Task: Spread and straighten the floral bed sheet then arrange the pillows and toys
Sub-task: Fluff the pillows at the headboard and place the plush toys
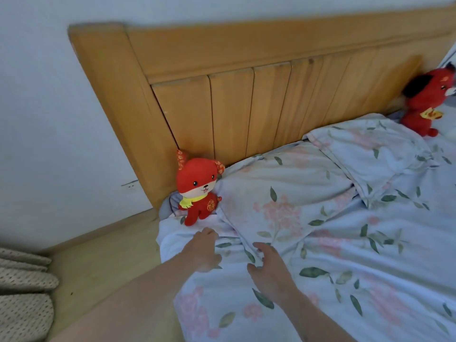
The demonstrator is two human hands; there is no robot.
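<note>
Left hand (203,249): reaches out over the near corner of the bed, knuckles up, fingers bent down onto the sheet (345,280); whether they pinch the cloth cannot be told.
Right hand (270,269): just right of the left hand, palm down on the sheet, fingers spread apart and relaxed, tips touching a fold.
Sheet: pale blue with pink flowers and green leaves, under both hands and running away to the right of them; it is creased, with ridges just beyond the right hand's fingertips.
Near pillow (278,183): beyond both hands, in the same floral cloth, its far edge against the headboard (234,107).
Far pillow (370,149): beyond and well right of the right hand, overlapping the near pillow's right end.
Near toy (197,188): red plush, just beyond the left hand, upright at the bed corner, touching the near pillow's left end, its back near the headboard.
Far toy (427,102): red plush, well right of both hands, past the far pillow, by the headboard.
Floor (103,255): left of the left hand, pale wood.
</note>
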